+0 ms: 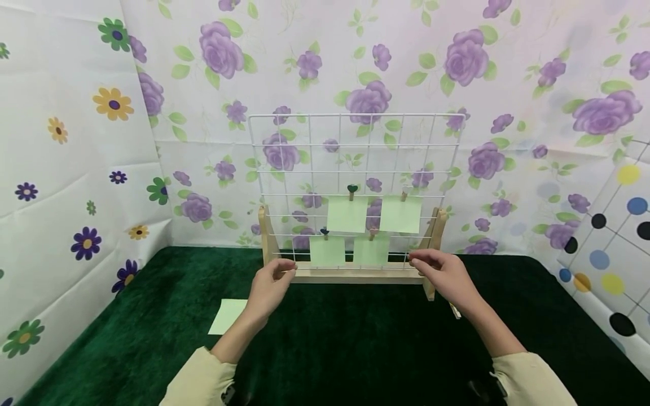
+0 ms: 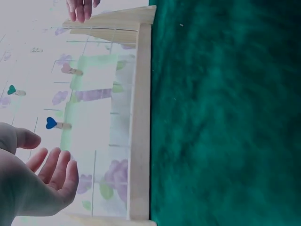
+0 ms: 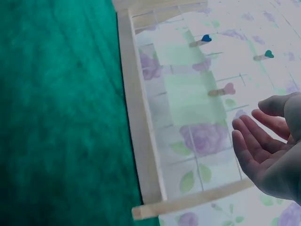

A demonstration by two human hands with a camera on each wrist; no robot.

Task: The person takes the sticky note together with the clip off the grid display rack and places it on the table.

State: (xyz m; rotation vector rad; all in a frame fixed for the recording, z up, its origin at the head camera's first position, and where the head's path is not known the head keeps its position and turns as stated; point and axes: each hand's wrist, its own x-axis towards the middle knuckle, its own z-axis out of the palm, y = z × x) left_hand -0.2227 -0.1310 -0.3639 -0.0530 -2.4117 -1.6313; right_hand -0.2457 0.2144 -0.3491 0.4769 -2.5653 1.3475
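A white wire grid (image 1: 355, 115) stands upright in a wooden stand (image 1: 350, 278). Light green paper notes hang on it in two rows, the upper pair (image 1: 347, 217) and the lower pair (image 1: 327, 254). Small heart-topped clothespins pin them, among them a green one (image 1: 352, 192), a blue one (image 2: 59, 125) and a pink one (image 3: 221, 91). My left hand (image 1: 271, 286) is in front of the grid's lower left, fingers loosely bent and holding nothing. Likewise loose and holding nothing, my right hand (image 1: 447, 276) is by the stand's right leg, its fingertips near the lower wires.
On the dark green cloth (image 1: 355, 344), a loose green note (image 1: 225, 318) lies left of the left hand, partly behind the forearm. A small pale object (image 1: 455, 310) lies by the right wrist, partly hidden. Flowered sheets (image 1: 203, 113) hang behind and at the left.
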